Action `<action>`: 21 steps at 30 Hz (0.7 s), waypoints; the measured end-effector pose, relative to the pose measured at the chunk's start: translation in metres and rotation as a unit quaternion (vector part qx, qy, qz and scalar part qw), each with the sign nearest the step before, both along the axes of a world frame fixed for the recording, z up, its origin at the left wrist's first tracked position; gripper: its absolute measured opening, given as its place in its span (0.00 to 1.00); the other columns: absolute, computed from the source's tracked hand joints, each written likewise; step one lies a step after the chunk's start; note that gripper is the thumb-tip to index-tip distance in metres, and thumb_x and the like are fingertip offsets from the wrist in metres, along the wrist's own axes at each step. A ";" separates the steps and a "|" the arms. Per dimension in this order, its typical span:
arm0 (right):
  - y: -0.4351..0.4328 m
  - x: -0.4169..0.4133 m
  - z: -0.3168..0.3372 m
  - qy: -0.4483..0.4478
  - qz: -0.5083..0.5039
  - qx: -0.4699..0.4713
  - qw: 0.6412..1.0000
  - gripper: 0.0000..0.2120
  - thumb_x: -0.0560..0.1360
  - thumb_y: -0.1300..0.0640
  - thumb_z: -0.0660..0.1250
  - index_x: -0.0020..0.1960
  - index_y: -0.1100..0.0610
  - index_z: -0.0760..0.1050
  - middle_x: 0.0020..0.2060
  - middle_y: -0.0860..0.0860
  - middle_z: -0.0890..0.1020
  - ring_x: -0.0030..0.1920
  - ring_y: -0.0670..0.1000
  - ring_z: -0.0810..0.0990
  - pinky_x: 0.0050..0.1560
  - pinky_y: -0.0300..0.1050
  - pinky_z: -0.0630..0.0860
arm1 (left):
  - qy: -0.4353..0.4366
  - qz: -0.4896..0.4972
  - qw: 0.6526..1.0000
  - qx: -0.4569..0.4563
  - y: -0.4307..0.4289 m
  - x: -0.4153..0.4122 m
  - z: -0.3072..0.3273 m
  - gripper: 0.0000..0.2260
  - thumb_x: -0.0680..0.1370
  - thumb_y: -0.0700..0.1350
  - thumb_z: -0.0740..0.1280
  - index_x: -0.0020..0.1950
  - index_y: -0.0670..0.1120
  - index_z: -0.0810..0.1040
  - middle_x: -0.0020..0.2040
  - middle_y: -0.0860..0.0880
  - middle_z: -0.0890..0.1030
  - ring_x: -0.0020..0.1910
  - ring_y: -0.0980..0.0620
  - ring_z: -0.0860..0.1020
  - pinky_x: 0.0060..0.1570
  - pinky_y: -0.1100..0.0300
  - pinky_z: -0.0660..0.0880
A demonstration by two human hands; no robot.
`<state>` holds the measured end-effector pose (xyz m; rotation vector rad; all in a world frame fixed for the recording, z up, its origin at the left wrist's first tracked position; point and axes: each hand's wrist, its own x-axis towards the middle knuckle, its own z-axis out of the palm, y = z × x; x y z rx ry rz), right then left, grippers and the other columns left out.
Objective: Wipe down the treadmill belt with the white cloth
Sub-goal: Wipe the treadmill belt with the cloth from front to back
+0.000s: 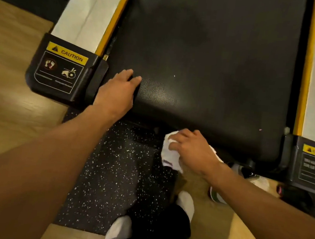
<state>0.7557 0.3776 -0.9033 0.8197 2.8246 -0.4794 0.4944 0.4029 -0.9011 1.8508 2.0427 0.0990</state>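
The black treadmill belt fills the upper middle of the view, with its rounded rear end nearest me. My left hand rests flat on the belt's near left corner, fingers spread and holding nothing. My right hand is closed around the crumpled white cloth at the belt's rear edge, just below the roller. Part of the cloth is hidden under my fingers.
Silver side rails with yellow strips flank the belt. Black end caps carry caution labels at left and right. A speckled black mat lies under the rear end on the wood floor. Dark items lie at right.
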 end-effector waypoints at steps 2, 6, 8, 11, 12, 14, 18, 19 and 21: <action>0.012 0.003 0.010 0.011 -0.064 0.021 0.998 0.18 0.58 0.60 0.75 0.47 0.53 0.81 0.53 0.53 0.82 0.53 0.61 0.79 0.41 0.54 0.73 | -0.022 -0.009 1.000 -0.002 0.005 0.025 -0.003 0.23 0.78 0.40 0.61 0.74 0.48 0.66 0.74 0.43 0.64 0.68 0.39 0.68 0.63 0.40 0.71; 0.033 -0.015 0.005 0.051 -0.092 0.071 0.992 0.16 0.64 0.60 0.75 0.50 0.52 0.79 0.60 0.50 0.79 0.60 0.57 0.74 0.46 0.51 0.70 | -0.030 0.026 0.999 -0.007 0.014 0.076 -0.007 0.21 0.78 0.41 0.62 0.72 0.47 0.68 0.73 0.42 0.64 0.70 0.39 0.65 0.64 0.41 0.70; 0.029 0.005 -0.003 0.056 -0.103 0.052 0.992 0.18 0.63 0.60 0.76 0.52 0.52 0.79 0.61 0.51 0.78 0.60 0.58 0.74 0.47 0.51 0.71 | -0.024 0.052 0.998 -0.015 0.015 0.095 -0.007 0.20 0.78 0.40 0.63 0.71 0.46 0.69 0.74 0.42 0.62 0.73 0.39 0.61 0.65 0.41 0.68; 0.008 0.060 -0.002 0.002 -0.096 0.010 0.995 0.21 0.59 0.57 0.78 0.50 0.50 0.81 0.57 0.50 0.80 0.56 0.57 0.76 0.45 0.50 0.74 | -0.008 0.057 0.998 -0.022 0.014 0.107 -0.006 0.21 0.77 0.40 0.64 0.70 0.43 0.68 0.73 0.40 0.63 0.72 0.38 0.62 0.67 0.40 0.67; 0.000 0.078 0.004 -0.016 -0.112 -0.007 0.994 0.21 0.58 0.57 0.78 0.51 0.51 0.81 0.56 0.51 0.81 0.55 0.58 0.77 0.45 0.50 0.75 | -0.007 0.058 0.998 -0.023 0.014 0.108 -0.005 0.21 0.77 0.40 0.64 0.70 0.43 0.68 0.72 0.40 0.63 0.71 0.38 0.63 0.67 0.40 0.67; -0.004 0.101 0.022 -0.002 -0.162 -0.012 0.987 0.24 0.57 0.58 0.78 0.53 0.54 0.81 0.55 0.54 0.81 0.53 0.60 0.78 0.42 0.51 0.79 | -0.002 0.055 0.998 -0.031 0.014 0.110 -0.003 0.21 0.77 0.40 0.64 0.70 0.41 0.67 0.71 0.39 0.64 0.70 0.36 0.63 0.67 0.39 0.67; 0.041 0.098 0.038 0.078 -0.241 0.070 0.965 0.22 0.61 0.63 0.75 0.55 0.56 0.79 0.57 0.55 0.79 0.55 0.59 0.76 0.47 0.51 0.78 | 0.034 0.032 0.996 -0.078 0.014 0.114 0.000 0.28 0.76 0.40 0.65 0.75 0.41 0.60 0.75 0.38 0.57 0.75 0.36 0.55 0.70 0.39 0.60; 0.047 0.098 0.034 0.069 -0.268 0.070 0.958 0.22 0.63 0.65 0.74 0.56 0.56 0.78 0.58 0.55 0.79 0.56 0.59 0.75 0.49 0.53 0.77 | 0.034 0.037 0.995 -0.088 0.014 0.115 0.002 0.29 0.76 0.40 0.66 0.75 0.42 0.59 0.76 0.38 0.55 0.75 0.36 0.55 0.70 0.39 0.60; 0.037 0.105 0.021 0.036 -0.318 0.047 0.946 0.24 0.63 0.67 0.75 0.57 0.56 0.79 0.59 0.54 0.79 0.57 0.59 0.74 0.49 0.56 0.78 | 0.027 0.053 0.994 -0.088 0.014 0.120 0.005 0.30 0.75 0.39 0.66 0.75 0.40 0.59 0.76 0.38 0.55 0.74 0.35 0.56 0.70 0.39 0.61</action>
